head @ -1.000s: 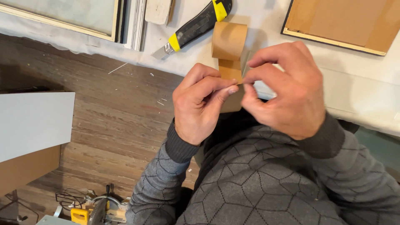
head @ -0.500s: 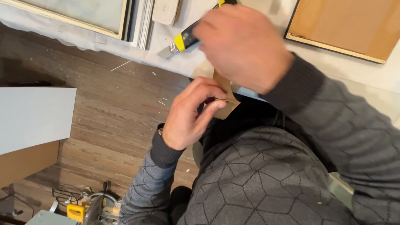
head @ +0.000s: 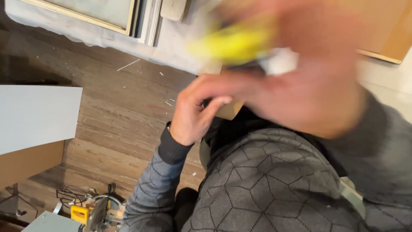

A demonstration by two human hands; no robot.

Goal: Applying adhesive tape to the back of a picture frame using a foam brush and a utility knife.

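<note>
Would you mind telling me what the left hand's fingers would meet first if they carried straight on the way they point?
The left hand points right, fingers pinching a brown cardboard piece. Straight on lies the blurred right hand holding a yellow tool, though depth is unclear.

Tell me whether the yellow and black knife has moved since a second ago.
Yes. The knife has left the white cloth; the blurred right hand now carries it above the left hand.

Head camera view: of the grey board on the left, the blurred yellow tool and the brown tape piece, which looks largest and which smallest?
1. Grey board.
2. Yellow tool in the right hand; motion blur and nearness to the camera make its size unsure.
3. Brown tape piece pinched by the left hand; mostly hidden.
</note>
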